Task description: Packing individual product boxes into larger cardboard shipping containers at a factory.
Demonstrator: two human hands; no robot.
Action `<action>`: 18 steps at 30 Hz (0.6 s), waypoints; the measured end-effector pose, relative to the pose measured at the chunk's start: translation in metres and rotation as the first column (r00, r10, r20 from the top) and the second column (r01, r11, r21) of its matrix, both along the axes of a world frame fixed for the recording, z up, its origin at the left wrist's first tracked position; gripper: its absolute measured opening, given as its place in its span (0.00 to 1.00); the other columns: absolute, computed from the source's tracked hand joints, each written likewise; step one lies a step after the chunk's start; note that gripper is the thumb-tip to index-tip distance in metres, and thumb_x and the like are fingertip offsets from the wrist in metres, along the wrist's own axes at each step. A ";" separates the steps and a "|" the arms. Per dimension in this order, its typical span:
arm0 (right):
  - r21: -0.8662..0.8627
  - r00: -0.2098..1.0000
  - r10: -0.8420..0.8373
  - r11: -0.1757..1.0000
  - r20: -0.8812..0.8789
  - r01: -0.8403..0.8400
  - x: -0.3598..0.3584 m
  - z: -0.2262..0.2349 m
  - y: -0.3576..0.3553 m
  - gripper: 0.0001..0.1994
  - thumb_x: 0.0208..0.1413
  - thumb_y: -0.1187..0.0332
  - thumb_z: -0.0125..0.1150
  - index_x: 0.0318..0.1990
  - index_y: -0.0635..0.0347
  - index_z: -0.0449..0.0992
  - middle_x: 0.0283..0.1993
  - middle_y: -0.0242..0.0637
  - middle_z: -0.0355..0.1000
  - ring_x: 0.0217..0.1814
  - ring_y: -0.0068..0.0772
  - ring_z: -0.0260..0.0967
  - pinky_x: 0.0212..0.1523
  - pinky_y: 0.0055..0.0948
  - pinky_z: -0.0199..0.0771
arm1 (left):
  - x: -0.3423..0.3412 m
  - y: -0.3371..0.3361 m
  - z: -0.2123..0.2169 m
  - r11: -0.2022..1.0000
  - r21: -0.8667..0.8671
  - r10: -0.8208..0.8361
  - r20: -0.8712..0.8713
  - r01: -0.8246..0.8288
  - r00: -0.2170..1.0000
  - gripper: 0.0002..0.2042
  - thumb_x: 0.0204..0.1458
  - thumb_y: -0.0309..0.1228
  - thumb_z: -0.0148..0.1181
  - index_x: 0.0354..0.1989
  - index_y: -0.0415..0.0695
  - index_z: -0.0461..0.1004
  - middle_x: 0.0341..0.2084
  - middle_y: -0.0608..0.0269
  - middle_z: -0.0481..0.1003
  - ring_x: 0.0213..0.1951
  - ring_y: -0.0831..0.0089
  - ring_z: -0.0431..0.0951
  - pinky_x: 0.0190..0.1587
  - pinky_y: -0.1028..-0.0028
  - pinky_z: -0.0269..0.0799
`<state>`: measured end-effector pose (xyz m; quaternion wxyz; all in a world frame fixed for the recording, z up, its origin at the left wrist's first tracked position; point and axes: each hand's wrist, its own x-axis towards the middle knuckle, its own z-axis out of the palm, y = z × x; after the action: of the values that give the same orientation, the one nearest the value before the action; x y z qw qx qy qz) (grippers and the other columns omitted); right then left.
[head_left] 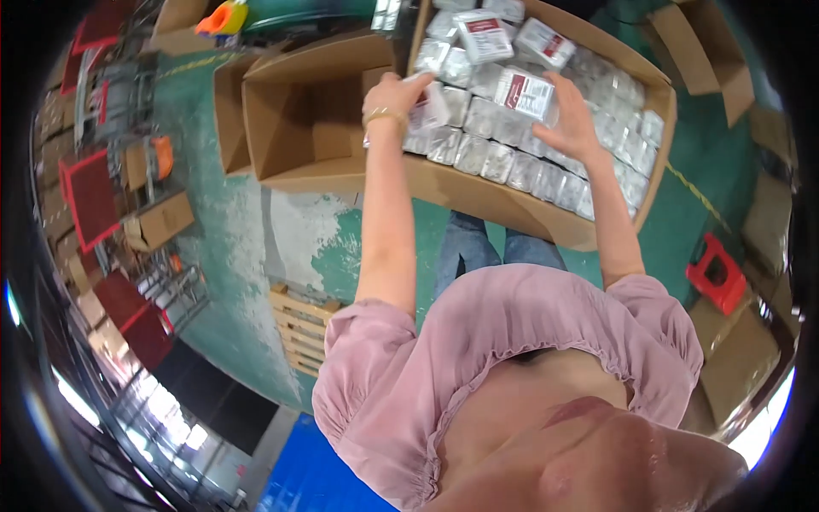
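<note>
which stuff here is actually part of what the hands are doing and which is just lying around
In use:
- left hand, on a packet at the box edge
- right hand, against a white and red packet
- big carton of silvery packets
- empty carton beside it

Lying about:
- red stool
- wooden pallet
- small cardboard box
- orange object

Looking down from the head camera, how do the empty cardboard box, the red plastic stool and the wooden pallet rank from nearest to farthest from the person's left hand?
From the left hand, which grips a packet over the full box:
1. Empty cardboard box, right beside it, on the left.
2. Wooden pallet, on the floor lower in the picture, beside the person's left arm.
3. Red plastic stool, far off on the right side.
</note>
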<state>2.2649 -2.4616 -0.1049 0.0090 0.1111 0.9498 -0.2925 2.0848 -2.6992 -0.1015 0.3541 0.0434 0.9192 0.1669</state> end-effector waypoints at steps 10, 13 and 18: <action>-0.644 0.804 -0.486 0.744 -0.342 0.176 0.077 0.006 -0.022 0.39 0.33 0.74 0.66 0.58 0.59 0.56 0.58 0.37 0.58 0.57 0.30 0.58 0.55 0.33 0.61 | 0.077 -0.005 -0.003 0.399 0.859 0.017 0.343 -0.321 0.939 0.41 0.27 0.29 0.72 0.57 0.43 0.60 0.49 0.59 0.65 0.47 0.68 0.69 0.47 0.72 0.68; -0.793 0.814 -0.506 0.601 -0.284 0.097 0.084 0.003 -0.023 0.40 0.32 0.71 0.68 0.58 0.59 0.55 0.59 0.39 0.56 0.60 0.36 0.56 0.58 0.35 0.58 | 0.091 0.014 0.004 0.298 0.877 -0.068 0.412 -0.376 0.908 0.42 0.25 0.27 0.72 0.57 0.44 0.60 0.50 0.59 0.65 0.50 0.68 0.67 0.50 0.71 0.67; -0.216 0.937 -0.136 0.974 -0.322 0.067 0.095 0.011 -0.011 0.42 0.29 0.68 0.69 0.58 0.59 0.56 0.59 0.43 0.56 0.61 0.43 0.53 0.60 0.39 0.54 | 0.105 0.039 0.002 0.404 0.872 -0.417 -0.093 0.276 0.904 0.44 0.25 0.23 0.66 0.60 0.42 0.56 0.49 0.56 0.64 0.52 0.63 0.66 0.53 0.66 0.63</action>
<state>2.3601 -2.4728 -0.0940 -0.1563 0.1074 0.8958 -0.4020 2.1900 -2.6598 -0.0998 0.3727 0.3942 0.6496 0.5326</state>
